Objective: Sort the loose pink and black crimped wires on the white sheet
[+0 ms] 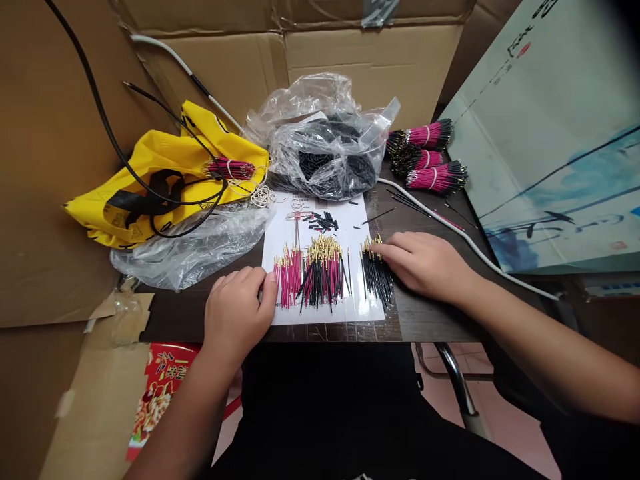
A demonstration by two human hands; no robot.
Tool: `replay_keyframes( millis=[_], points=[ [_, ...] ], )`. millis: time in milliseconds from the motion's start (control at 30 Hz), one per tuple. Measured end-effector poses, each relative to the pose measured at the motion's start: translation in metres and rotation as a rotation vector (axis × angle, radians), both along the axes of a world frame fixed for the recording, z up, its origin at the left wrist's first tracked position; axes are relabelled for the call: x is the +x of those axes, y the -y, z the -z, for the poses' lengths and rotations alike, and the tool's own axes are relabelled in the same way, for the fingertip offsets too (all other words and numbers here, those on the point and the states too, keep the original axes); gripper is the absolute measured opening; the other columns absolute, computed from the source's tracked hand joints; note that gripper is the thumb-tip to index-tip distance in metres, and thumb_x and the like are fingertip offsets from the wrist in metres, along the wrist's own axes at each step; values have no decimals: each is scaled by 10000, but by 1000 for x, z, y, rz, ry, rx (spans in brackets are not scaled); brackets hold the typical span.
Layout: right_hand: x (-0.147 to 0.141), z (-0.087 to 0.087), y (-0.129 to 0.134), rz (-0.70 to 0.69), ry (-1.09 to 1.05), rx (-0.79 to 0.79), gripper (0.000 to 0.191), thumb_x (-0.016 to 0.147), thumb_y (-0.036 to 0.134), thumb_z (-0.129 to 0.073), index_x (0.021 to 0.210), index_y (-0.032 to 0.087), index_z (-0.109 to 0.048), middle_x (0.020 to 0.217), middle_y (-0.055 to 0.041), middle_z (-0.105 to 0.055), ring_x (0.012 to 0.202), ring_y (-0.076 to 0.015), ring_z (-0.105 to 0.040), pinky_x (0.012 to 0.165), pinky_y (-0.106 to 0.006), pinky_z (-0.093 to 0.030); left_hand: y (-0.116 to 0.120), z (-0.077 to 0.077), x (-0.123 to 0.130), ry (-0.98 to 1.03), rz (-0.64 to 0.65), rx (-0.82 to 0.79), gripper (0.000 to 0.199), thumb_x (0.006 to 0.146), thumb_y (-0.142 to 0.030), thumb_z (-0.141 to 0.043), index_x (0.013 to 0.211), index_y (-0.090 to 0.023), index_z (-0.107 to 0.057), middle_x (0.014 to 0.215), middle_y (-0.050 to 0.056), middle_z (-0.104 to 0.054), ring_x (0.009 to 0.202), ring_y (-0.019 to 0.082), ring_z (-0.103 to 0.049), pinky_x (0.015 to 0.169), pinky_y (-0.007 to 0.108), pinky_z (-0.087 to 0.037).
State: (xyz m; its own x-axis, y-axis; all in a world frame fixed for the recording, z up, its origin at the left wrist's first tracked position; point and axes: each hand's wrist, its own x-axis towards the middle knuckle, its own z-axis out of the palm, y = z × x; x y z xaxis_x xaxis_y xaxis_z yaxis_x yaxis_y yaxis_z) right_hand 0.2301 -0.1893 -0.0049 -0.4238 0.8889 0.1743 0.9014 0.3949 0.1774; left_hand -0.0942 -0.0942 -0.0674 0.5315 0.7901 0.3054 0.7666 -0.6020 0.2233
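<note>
A white sheet of paper (pixel 310 316) lies on the dark table, with gold-tipped wires in groups on it: pink wires (pixel 289 280) at the left, a mixed pink and black pile (pixel 324 270) in the middle, black wires (pixel 376 275) at the right. My left hand (pixel 243 307) rests curled at the sheet's left edge, beside the pink wires; nothing shows in it. My right hand (pixel 420 260) has its fingertips on the gold ends of the black wires; whether it pinches one is too small to tell. Short black tubes (pixel 323 221) lie above the middle pile.
Behind the sheet sits a clear plastic bag (pixel 330 157) of black material. A yellow bag (pixel 145 167) lies at the left. Tied wire bundles (pixel 437 177) are at the back right, near a white cable (pixel 493 267) and a large pale box (pixel 560 147).
</note>
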Motion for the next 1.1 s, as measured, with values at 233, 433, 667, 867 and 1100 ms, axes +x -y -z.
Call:
replay_keyframes(
  millis=[233, 433, 667, 867, 1100],
  points=[
    [-34, -7, -26, -274, 18, -71, 363, 1016, 430, -455, 1184, 221, -702, 952, -81, -617, 800, -210, -479, 700, -364, -363, 17, -4, 32, 291, 393, 237, 423, 869, -460, -629, 1179, -179, -691, 1298, 145, -624, 1243, 369, -492, 1014, 529, -387],
    [-22, 7, -28, -273, -110, -79, 354, 993, 424, -520, 1194, 207, -715, 1020, -90, -653, 835, -212, -512, 747, -378, -403, 15, -4, 47, 174, 561, 107, 463, 919, -516, -556, 1263, -229, -672, 1510, 132, -488, 1421, 395, -348, 1090, 596, -315],
    [-14, 8, -27, -259, -269, -107, 262, 960, 361, -593, 1107, 214, -753, 1129, -81, -697, 987, -243, -571, 853, -418, -444, 17, -2, 47, 158, 557, 94, 497, 927, -548, -534, 1273, -216, -660, 1517, 106, -495, 1419, 389, -350, 1092, 594, -305],
    [-12, 8, -27, -251, -273, -103, 298, 952, 355, -601, 1173, 208, -737, 1041, -92, -682, 916, -227, -560, 838, -412, -462, 19, -4, 49, 88, 577, 68, 544, 927, -608, -501, 1341, -274, -616, 1601, 108, -373, 1478, 387, -263, 1119, 609, -249],
    [-13, 6, -22, -235, -228, -90, 281, 961, 366, -579, 1104, 193, -747, 1103, -104, -685, 966, -246, -566, 865, -426, -465, 21, -3, 50, 69, 570, 70, 572, 916, -646, -500, 1363, -306, -605, 1621, 108, -333, 1494, 395, -224, 1121, 622, -221]
  ],
)
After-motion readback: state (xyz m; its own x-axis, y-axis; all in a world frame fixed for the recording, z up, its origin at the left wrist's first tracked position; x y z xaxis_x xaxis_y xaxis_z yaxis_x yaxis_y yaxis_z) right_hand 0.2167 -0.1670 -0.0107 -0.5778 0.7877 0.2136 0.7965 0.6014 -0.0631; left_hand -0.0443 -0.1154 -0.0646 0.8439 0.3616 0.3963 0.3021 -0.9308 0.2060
